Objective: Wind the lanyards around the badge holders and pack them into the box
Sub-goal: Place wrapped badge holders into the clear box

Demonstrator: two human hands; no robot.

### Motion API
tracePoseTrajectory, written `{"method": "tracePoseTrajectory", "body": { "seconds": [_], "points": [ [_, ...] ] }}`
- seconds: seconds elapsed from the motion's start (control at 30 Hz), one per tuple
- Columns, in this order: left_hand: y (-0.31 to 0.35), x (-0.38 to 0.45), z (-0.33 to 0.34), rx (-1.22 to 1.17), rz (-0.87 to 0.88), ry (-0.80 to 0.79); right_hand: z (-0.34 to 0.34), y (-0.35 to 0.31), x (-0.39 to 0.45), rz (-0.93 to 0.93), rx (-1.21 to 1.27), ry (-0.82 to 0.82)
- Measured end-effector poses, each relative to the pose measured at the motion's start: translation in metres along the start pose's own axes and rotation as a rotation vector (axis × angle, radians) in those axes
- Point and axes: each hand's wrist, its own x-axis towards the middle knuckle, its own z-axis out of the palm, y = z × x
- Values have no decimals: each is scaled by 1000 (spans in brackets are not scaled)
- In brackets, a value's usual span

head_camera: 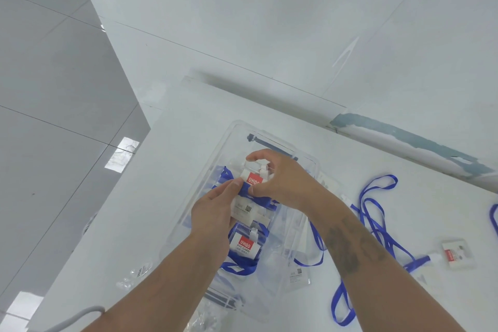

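Holding a badge holder (250, 197) over the clear plastic box (310, 164), between both hands, above the box's middle. Left hand (213, 213) cupped under the holder's left edge, fingers (229, 188) lying close together and curled round that edge, thumb near the blue lanyard (246, 188) that crosses the card below the red label. Right hand (283, 178) arched over the far right corner, thumb and forefinger pinching the lanyard band against the card, remaining fingers bent round the top by the white clip (262, 169). Lying inside the box, nearer the camera, a second badge holder (246, 244) already wrapped in blue strap, red label facing up; more blue strap and clear sleeves visible farther left in the box, too jumbled to count. Resting on the white table (404, 159) to the right of the box, a loose blue lanyard (377, 213) in tangled loops, running out to a small badge holder (456, 252) well apart from the box. Touching the box's near right corner, a flat clear packet (297, 276) with a label. Crumpled clear wrappers (134, 276) at the near left, grey floor tiles (54, 116) beyond the table's left edge.
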Motion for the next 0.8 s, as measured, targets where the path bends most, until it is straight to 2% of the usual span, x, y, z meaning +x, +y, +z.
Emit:
{"method": "tracePoseTrajectory", "body": {
  "seconds": [0.13,0.37,0.5,0.8],
  "points": [
    [4,-6,3,-56,-27,-1,0,0,5,35,11,10],
    [2,-5,-1,-172,-250,39,9,7,21,88,38,20],
    [2,-1,-1,-189,-252,76,22,10,35,97,-6,62],
    [4,8,3,-156,-248,153,54,13,57,100,66,148]
  ]
}}
